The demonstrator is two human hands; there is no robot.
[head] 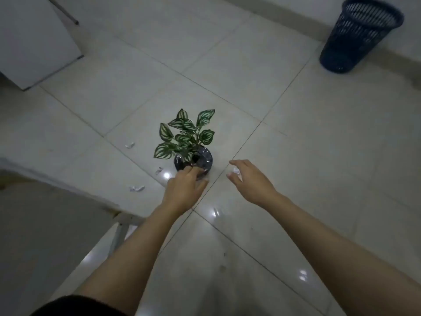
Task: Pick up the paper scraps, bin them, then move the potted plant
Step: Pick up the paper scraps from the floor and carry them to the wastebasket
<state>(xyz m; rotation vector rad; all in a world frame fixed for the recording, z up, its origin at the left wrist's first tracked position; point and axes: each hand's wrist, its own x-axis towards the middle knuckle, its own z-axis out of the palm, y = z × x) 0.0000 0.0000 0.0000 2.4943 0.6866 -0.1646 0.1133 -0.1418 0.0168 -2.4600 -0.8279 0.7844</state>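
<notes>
A potted plant with striped green leaves stands in a dark pot on the tiled floor at the middle of the view. My left hand is at the pot's near rim, fingers curled against it; what they hold, if anything, is hidden. My right hand hovers to the right of the pot with fingers spread around a small white paper scrap on the floor. Three more paper scraps lie left of the pot: one far, one close, one nearer me. A dark blue mesh bin stands at the far right by the wall.
A white cabinet or panel stands at the far left. A grey surface with a white frame fills the near left. The wall's skirting runs along the back.
</notes>
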